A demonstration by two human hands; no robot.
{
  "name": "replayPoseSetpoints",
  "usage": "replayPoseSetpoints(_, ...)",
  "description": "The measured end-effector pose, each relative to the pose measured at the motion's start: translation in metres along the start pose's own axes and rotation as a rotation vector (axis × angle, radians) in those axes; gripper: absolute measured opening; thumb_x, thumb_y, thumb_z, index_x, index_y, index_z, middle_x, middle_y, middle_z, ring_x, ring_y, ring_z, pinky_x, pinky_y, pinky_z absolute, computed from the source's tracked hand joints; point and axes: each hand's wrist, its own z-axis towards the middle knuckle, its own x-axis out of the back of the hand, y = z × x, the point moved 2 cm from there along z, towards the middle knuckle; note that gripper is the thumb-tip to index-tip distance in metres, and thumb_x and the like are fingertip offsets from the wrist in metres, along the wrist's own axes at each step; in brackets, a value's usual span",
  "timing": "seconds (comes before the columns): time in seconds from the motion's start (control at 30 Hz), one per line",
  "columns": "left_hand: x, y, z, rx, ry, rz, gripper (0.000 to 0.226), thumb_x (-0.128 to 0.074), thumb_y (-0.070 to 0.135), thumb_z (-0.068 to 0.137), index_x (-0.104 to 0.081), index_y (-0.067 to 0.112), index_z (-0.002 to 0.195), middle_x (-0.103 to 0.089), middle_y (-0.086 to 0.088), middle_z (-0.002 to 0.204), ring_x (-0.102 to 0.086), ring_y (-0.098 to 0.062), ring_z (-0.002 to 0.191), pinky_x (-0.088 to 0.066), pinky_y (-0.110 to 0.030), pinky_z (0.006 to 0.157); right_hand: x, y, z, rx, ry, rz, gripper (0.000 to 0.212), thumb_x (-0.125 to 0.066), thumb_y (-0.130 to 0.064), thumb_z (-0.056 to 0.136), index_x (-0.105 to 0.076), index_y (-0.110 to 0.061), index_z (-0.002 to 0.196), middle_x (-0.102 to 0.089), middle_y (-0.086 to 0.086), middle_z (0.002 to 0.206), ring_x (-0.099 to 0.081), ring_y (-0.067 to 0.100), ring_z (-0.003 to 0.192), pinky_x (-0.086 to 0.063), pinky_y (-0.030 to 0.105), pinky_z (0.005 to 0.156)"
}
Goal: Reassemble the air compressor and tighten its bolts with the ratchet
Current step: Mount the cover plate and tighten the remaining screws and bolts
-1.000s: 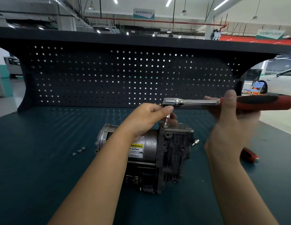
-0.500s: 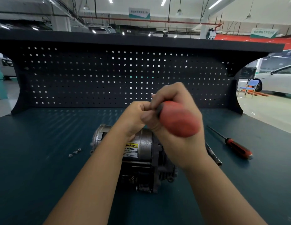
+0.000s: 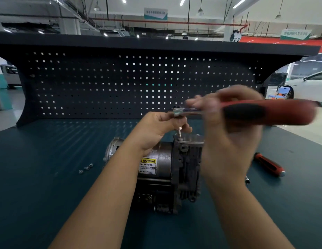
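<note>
One air compressor (image 3: 165, 169) lies on its side about the middle of the bench (image 3: 39, 194). Its finned dark block is toward the right edge, and a single yellow warning label (image 3: 147, 166) is on its round body. One ratchet (image 3: 264, 112) is held level above it, with the red-and-black handle pointing to the right edge. A short bit drops from its head onto one bolt (image 3: 180, 139) on the top plate of the block. Both hands are on this tool. The left hand (image 3: 156, 126) has its fingers curled around the ratchet's head and the bit. The right hand (image 3: 228, 141) is blurred and wraps around the handle just behind the head. Three small loose screws (image 3: 86, 168) lie in a short row left of the compressor, apart from it. One red-handled screwdriver (image 3: 269, 164) lies toward the right edge. One more metal tool (image 3: 247, 180) shows only its tip beside the right wrist. A perforated panel (image 3: 102, 83) stands along the back edge.
</note>
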Motion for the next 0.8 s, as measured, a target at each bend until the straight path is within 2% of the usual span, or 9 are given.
replayPoseSetpoints(0.1, 0.0, -0.003, -0.001, -0.027, -0.058, 0.016, 0.024, -0.063, 0.038, 0.073, -0.071, 0.016, 0.078, -0.075, 0.002, 0.083, -0.066, -0.002, 0.092, -0.035, -0.023, 0.096, 0.032, 0.019, 0.014, -0.238, 0.343, 0.153, 0.007, -0.047, -0.024, 0.099, -0.042, -0.02, 0.103, -0.072, -0.001, 0.079, -0.07, 0.02, 0.092, -0.05, 0.035, 0.094)
replayPoseSetpoints(0.2, 0.0, -0.005, 0.003, -0.004, -0.077, 0.021, 0.025, -0.06, 0.039, 0.075, -0.07, 0.016, 0.077, -0.075, 0.004, 0.084, -0.065, 0.0, 0.095, -0.034, -0.018, 0.093, 0.058, 0.054, 0.025, -0.61, 0.523, 0.26, 0.015, -0.044, -0.031, 0.101, -0.046, -0.017, 0.106, -0.072, 0.001, 0.088, -0.071, 0.018, 0.087, -0.052, 0.036, 0.087)
replayPoseSetpoints(0.3, -0.001, -0.005, 0.004, -0.006, -0.085, 0.035, 0.028, -0.058, 0.041, 0.076, -0.069, 0.015, 0.075, -0.075, 0.004, 0.083, -0.064, 0.001, 0.096, -0.032, -0.016, 0.093, 0.07, 0.089, 0.024, -0.973, 0.416, 0.075, 0.023, -0.049, -0.041, 0.097, -0.055, -0.018, 0.093, -0.069, -0.001, 0.092, -0.067, 0.017, 0.085, -0.042, 0.045, 0.095)
replayPoseSetpoints(0.4, -0.001, -0.005, 0.003, -0.004, -0.083, 0.036, 0.028, -0.057, 0.041, 0.078, -0.068, 0.015, 0.075, -0.075, 0.003, 0.083, -0.065, 0.0, 0.096, -0.036, -0.009, 0.088, 0.072, 0.102, 0.022, -1.122, 0.237, 0.133, 0.027, -0.048, -0.041, 0.097, -0.058, -0.016, 0.095, -0.073, 0.0, 0.088, -0.068, 0.021, 0.092, -0.031, 0.05, 0.107)
replayPoseSetpoints(0.47, 0.0, -0.006, 0.004, 0.006, -0.091, 0.042, 0.027, -0.056, 0.038, 0.083, -0.068, 0.015, 0.075, -0.075, 0.003, 0.083, -0.065, 0.0, 0.095, -0.038, -0.003, 0.083, 0.073, 0.099, 0.024, -1.074, 0.258, 0.258, 0.024, -0.045, -0.034, 0.1, -0.057, -0.013, 0.1, -0.074, 0.003, 0.092, -0.07, 0.022, 0.091, -0.038, 0.048, 0.104)
replayPoseSetpoints(0.53, 0.001, -0.007, 0.004, 0.019, -0.077, 0.063, 0.026, -0.055, 0.034, 0.089, -0.068, 0.015, 0.076, -0.075, 0.002, 0.081, -0.065, 0.001, 0.094, -0.036, -0.01, 0.088, 0.074, 0.09, 0.024, -0.948, 0.312, 0.32, 0.024, -0.039, -0.028, 0.102, -0.05, -0.01, 0.113, -0.075, 0.001, 0.095, -0.072, 0.018, 0.089, -0.045, 0.043, 0.096)
replayPoseSetpoints(0.67, 0.002, -0.007, 0.003, -0.001, -0.019, 0.116, 0.025, -0.059, 0.037, 0.086, -0.071, 0.017, 0.077, -0.075, 0.002, 0.081, -0.066, -0.002, 0.092, -0.033, -0.021, 0.09, 0.068, 0.053, 0.011, -0.482, 0.378, 0.149, 0.039, -0.042, -0.019, 0.102, -0.028, -0.005, 0.135, -0.075, 0.001, 0.094, -0.069, 0.022, 0.098, -0.055, 0.037, 0.088)
replayPoseSetpoints(0.73, 0.003, -0.006, 0.003, -0.03, -0.001, 0.134, 0.029, -0.063, 0.046, 0.076, -0.073, 0.02, 0.074, -0.075, 0.003, 0.081, -0.067, -0.003, 0.092, -0.036, -0.022, 0.088, 0.057, 0.03, 0.002, -0.218, 0.334, -0.014, 0.044, -0.047, -0.015, 0.1, -0.023, -0.005, 0.134, -0.074, -0.007, 0.094, -0.068, 0.017, 0.101, -0.054, 0.036, 0.091)
replayPoseSetpoints(0.8, 0.002, -0.004, 0.002, -0.053, 0.003, 0.152, 0.031, -0.066, 0.051, 0.068, -0.075, 0.022, 0.072, -0.075, 0.004, 0.082, -0.067, -0.004, 0.091, -0.038, -0.022, 0.085, 0.047, 0.016, -0.007, 0.002, 0.235, -0.096, 0.034, -0.054, -0.016, 0.095, -0.029, -0.015, 0.117, -0.072, -0.003, 0.093, -0.067, 0.019, 0.098, -0.05, 0.042, 0.096)
